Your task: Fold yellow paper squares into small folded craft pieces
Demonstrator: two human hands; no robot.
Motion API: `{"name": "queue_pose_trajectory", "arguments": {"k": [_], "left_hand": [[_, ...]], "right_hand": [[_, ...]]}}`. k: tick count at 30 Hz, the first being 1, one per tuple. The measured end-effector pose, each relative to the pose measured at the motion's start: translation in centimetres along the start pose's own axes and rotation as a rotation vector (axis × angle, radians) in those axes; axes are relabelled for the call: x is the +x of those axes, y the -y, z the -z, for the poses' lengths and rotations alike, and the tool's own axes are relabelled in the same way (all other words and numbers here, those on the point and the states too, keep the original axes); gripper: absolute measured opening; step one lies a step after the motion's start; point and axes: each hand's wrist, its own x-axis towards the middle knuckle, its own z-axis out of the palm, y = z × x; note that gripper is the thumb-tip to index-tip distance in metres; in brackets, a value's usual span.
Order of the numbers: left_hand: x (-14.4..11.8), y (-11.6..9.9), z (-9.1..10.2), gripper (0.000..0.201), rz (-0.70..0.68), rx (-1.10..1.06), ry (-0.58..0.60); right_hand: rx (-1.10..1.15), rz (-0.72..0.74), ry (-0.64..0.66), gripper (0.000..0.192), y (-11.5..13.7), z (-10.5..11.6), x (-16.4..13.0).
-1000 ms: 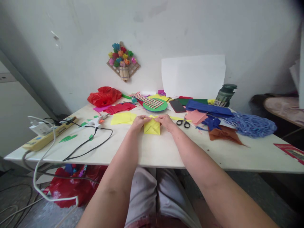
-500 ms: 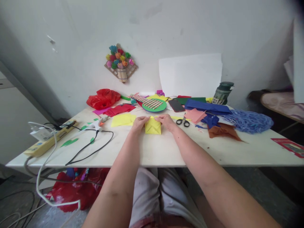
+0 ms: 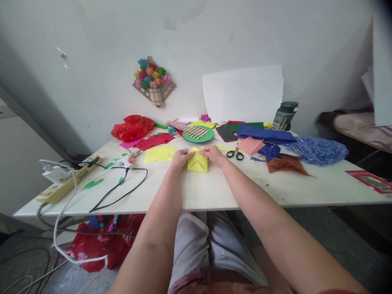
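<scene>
Pressing a fold into the yellow paper square (image 3: 197, 162) on the white table (image 3: 214, 190).
Left hand (image 3: 180, 157) and right hand (image 3: 215, 155) pinch its far corners; press evenly, edges aligned.

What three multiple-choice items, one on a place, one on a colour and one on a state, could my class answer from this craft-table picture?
1. Where do the scissors lie?
A. right of the right hand
B. on the power strip
C. under the table

2. What colour is the folded paper between the hands?
A. blue
B. yellow
C. red

3. How is the folded paper held?
A. lifted high in the air
B. left untouched
C. pressed on the table by both hands

Answers:
1 A: they lie on the table just beyond the right hand.
2 B: it is plainly yellow.
3 C: the left hand and the right hand grip its upper corners.
</scene>
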Motion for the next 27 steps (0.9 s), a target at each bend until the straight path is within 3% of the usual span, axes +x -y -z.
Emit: {"name": "queue_pose_trajectory", "arguments": {"k": [5, 10, 17, 22, 27], "left_hand": [[-0.11, -0.09, -0.17, 0.031, -0.014, -0.051, 0.086], [0.02, 0.04, 0.16, 0.029, 0.008, -0.090, 0.060], [-0.10, -0.25, 0.15, 0.039, -0.014, -0.181, 0.130], [0.12, 0.02, 0.18, 0.045, -0.042, -0.123, 0.012], [0.31, 0.00, 0.38, 0.042, -0.074, -0.099, -0.045]], "right_hand": [[-0.034, 0.009, -0.071, 0.018, -0.18, -0.52, 0.14], [-0.025, 0.028, -0.074, 0.021, -0.27, -0.82, 0.22], [-0.003, 0.035, -0.135, 0.022, -0.16, -0.90, 0.24], [0.031, 0.007, -0.114, 0.024, 0.01, -0.86, 0.20], [0.106, -0.105, -0.038, 0.041, 0.67, -0.01, -0.17]]}}
